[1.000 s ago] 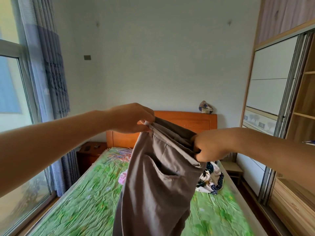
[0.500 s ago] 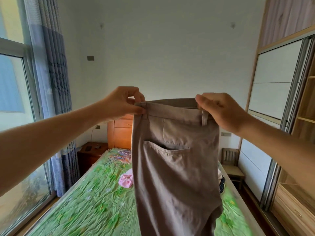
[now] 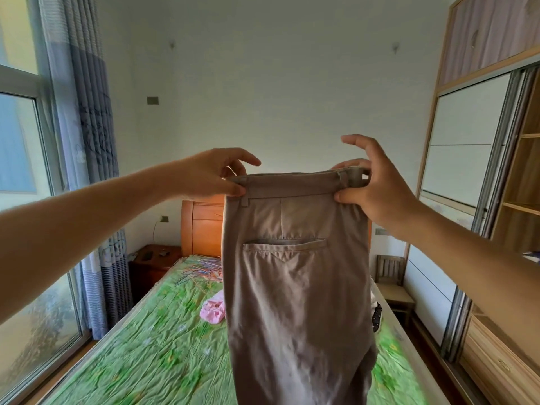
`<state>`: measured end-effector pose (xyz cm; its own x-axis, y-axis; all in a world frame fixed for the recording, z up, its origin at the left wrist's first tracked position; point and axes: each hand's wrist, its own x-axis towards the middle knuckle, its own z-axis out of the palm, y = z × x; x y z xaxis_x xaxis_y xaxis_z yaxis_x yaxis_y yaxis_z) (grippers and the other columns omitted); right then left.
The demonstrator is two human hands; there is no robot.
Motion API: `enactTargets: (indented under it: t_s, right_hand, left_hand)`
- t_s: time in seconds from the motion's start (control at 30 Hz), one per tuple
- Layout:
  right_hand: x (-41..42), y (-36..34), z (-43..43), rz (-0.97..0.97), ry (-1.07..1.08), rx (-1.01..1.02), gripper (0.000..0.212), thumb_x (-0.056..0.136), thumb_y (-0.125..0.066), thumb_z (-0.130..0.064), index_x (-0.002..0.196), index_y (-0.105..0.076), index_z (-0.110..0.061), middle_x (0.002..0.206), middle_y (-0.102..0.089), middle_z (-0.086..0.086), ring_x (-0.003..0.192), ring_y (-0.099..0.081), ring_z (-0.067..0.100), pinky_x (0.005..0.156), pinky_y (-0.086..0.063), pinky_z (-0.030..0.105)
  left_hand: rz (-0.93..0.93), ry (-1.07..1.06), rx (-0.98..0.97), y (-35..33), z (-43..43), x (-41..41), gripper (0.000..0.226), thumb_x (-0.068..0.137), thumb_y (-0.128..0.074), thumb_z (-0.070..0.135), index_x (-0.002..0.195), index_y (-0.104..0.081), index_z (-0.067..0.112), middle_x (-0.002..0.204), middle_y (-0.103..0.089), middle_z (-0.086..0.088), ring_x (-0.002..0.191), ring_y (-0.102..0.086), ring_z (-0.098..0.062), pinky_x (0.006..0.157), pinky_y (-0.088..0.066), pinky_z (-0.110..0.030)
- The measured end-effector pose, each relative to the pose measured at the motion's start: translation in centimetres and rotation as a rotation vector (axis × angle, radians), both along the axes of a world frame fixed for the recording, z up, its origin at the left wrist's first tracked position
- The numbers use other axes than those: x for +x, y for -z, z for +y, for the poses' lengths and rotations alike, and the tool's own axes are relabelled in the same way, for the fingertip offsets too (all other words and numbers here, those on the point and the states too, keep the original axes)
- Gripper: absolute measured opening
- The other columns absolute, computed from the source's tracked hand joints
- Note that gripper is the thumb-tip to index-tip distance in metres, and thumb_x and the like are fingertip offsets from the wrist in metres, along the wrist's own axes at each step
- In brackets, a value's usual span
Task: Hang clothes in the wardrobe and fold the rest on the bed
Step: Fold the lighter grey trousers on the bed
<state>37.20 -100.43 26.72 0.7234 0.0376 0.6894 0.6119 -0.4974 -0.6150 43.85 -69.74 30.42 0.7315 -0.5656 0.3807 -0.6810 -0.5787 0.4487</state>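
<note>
A pair of taupe trousers [image 3: 295,287] hangs in front of me over the bed [image 3: 152,346], back pocket facing me, legs running out of the bottom of the view. My left hand [image 3: 213,175] pinches the left end of the waistband between thumb and fingers. My right hand [image 3: 371,185] pinches the right end by a belt loop, its index finger lifted. The waistband is stretched flat between them. A pink garment [image 3: 213,309] lies on the green sheet behind the trousers. The wardrobe [image 3: 479,171] stands on the right.
A heap of coloured hangers [image 3: 198,270] lies near the orange headboard [image 3: 201,226]. A dark patterned garment [image 3: 377,314] peeks out right of the trousers. A nightstand [image 3: 155,264] and curtained window are on the left, and a wooden chair [image 3: 391,285] is by the wardrobe.
The trousers went from bunched and twisted to held up flat, waistband spread wide. Both hands rose and moved apart, and the right index finger has lifted off the cloth.
</note>
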Motion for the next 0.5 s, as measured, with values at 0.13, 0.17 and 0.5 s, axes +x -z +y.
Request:
enactTargets:
  t_s: [0.13, 0.17, 0.5]
  right_hand:
    - [0.3, 0.5, 1.3, 0.021, -0.026, 0.049, 0.084, 0.073, -0.076, 0.010, 0.136, -0.048, -0.038, 0.108, -0.066, 0.008, 0.104, -0.064, 0.019, 0.094, -0.054, 0.040]
    - [0.3, 0.5, 1.6, 0.026, -0.038, 0.050, 0.083, 0.073, -0.076, 0.010, 0.135, -0.049, -0.037, 0.108, -0.066, 0.008, 0.104, -0.064, 0.019, 0.096, -0.054, 0.042]
    - [-1.0, 5.7, -1.8, 0.341, -0.168, 0.046, 0.076, 0.068, -0.089, -0.012, 0.129, -0.049, -0.032, 0.118, -0.068, 0.000, 0.106, -0.069, 0.013, 0.093, -0.057, 0.030]
  left_hand:
    - [-0.130, -0.069, 0.316, -2.2, -1.6, -1.2, 0.086, 0.083, -0.076, 0.044, 0.154, -0.027, 0.038, 0.142, -0.048, 0.012, 0.128, -0.046, -0.007, 0.115, -0.030, -0.031]
    - [-0.131, -0.069, 0.378, -2.5, -2.8, -1.5, 0.098, 0.077, -0.076, 0.055, 0.156, -0.020, 0.038, 0.146, -0.043, 0.016, 0.133, -0.039, -0.006, 0.115, -0.023, -0.030]
    - [-0.197, -0.003, 0.423, -2.1, -8.4, -1.2, 0.029, 0.086, -0.076, 0.031, 0.109, -0.069, 0.015, 0.097, -0.069, 0.006, 0.086, -0.063, -0.008, 0.078, -0.052, -0.025]
